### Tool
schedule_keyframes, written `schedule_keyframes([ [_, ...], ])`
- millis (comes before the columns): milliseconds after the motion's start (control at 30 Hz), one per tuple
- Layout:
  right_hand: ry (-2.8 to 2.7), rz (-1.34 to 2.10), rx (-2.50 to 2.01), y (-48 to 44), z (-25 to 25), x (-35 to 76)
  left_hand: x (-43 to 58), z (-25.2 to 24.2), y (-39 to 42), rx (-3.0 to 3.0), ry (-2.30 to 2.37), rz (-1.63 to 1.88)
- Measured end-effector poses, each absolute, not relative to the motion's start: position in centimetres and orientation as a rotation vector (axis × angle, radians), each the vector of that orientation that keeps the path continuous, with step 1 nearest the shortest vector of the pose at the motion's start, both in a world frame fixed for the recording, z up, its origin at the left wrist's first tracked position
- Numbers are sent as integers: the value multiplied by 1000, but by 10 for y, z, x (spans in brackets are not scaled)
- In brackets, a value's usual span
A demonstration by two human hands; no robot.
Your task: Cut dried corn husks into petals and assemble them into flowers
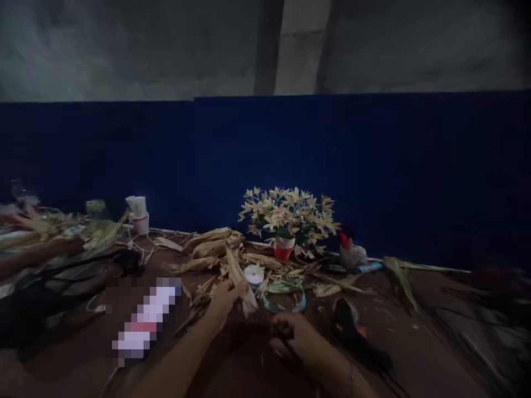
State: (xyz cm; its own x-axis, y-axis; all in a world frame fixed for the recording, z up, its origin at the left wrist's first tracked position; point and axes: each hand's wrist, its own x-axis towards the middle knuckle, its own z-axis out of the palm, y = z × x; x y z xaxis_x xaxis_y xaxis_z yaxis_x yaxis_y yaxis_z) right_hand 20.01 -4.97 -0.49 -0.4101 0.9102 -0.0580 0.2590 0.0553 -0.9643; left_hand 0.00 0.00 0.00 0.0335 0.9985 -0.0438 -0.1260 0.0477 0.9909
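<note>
My left hand [226,298] is closed in a pinch on a dried corn husk strip [238,276] that stands up from the fingers over the brown table [415,342]. Just to its right, my right hand [290,334] is curled low over the table; what its fingers hold is too dark to make out. A heap of dried corn husks [215,246] lies behind both hands. Beside the left hand's husk sits a white ribbon spool [254,273], and a loose bluish ribbon [286,293] curls next to it.
A red cup of pale husk flowers [288,218] stands at the back centre against a blue wall. A black glue gun [350,326] lies right of my right hand. A white cup [139,215] and more husks sit far left, where another person's arm [37,251] rests.
</note>
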Motion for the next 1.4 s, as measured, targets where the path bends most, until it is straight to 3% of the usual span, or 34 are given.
schedule_keyframes([
  [700,-1673,1435,-1246,-51,7,194,13,8,-9,842,1002,1409],
  [1400,-1813,1247,-1263,-50,4,194,19,13,-17,788,985,1391],
])
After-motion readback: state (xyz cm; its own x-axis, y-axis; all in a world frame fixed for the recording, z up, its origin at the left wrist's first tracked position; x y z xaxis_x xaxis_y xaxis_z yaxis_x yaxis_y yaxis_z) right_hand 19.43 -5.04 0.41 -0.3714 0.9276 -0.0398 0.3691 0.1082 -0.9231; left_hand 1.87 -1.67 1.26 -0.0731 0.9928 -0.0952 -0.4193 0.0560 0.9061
